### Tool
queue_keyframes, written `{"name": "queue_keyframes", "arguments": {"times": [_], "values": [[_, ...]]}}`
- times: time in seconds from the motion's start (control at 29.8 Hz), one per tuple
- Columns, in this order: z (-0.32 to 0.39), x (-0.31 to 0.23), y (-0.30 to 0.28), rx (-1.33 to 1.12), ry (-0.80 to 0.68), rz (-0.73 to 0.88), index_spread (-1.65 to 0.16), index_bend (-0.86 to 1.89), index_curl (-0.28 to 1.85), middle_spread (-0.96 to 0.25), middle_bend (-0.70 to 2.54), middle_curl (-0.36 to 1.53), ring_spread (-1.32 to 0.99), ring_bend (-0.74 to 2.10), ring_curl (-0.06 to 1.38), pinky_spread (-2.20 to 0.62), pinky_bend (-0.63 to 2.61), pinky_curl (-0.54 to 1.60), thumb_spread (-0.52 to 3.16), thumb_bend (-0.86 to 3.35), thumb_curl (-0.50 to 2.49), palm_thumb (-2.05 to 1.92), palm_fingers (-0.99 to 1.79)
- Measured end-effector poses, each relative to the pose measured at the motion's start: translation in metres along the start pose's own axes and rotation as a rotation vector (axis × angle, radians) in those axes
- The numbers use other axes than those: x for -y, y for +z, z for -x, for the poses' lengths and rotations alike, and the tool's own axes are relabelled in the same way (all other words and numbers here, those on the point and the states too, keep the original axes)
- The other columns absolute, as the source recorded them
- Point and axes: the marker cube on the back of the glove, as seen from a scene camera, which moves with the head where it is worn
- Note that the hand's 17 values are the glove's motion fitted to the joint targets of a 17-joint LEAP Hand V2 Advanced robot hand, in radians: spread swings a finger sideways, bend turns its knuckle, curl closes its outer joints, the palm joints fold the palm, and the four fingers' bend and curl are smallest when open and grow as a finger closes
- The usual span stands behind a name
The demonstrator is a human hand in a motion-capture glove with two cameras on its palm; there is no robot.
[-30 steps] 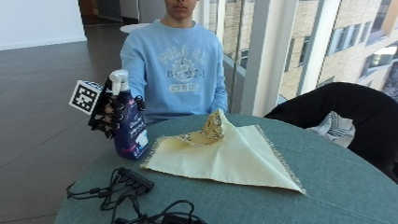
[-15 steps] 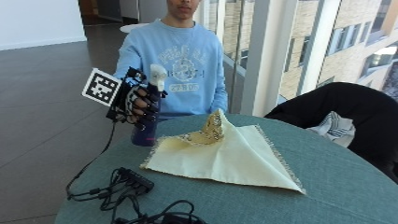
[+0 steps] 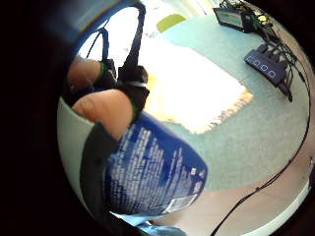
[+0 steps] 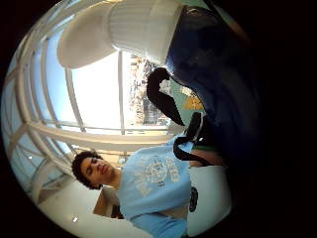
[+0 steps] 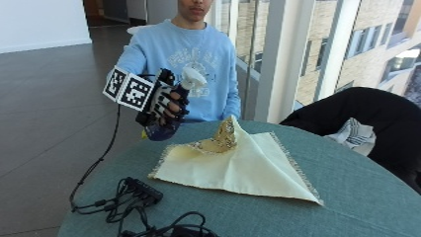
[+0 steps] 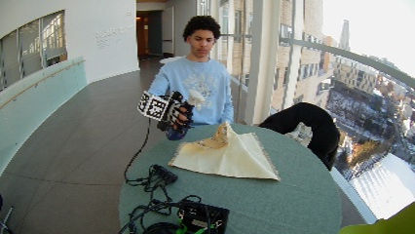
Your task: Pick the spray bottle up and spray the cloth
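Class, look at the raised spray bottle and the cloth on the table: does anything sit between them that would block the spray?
Nothing visible does. The right hand holds the spray bottle lifted beside the cloth, with only open air between them.

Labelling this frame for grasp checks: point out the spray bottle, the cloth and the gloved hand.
spray bottle [image 5: 192,77]: outside view, on its white spray head.
cloth [image 5: 246,168]: outside view, on the flat pale yellow part.
right hand [image 5: 170,103]: outside view, on the gloved fingers round the bottle.
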Motion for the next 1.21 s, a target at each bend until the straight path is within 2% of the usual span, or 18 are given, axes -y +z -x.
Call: {"name": "queue_keyframes", "arguments": {"times": [0.4,1.21], "values": [[-0.004,0.007,0.021,-0.018,0.062,0.165,-0.24,0.11,0.3,-0.11,0.22,0.45,-0.02,0.52,0.4,0.29,0.2,0.33,0.72,-0.03,0.62,0.97,0.98],[-0.007,0.009,0.039,-0.036,0.161,0.306,-0.23,0.11,0.29,-0.11,0.19,0.46,-0.01,0.53,0.4,0.28,0.2,0.35,0.71,-0.03,0.65,0.96,1.01]]}}
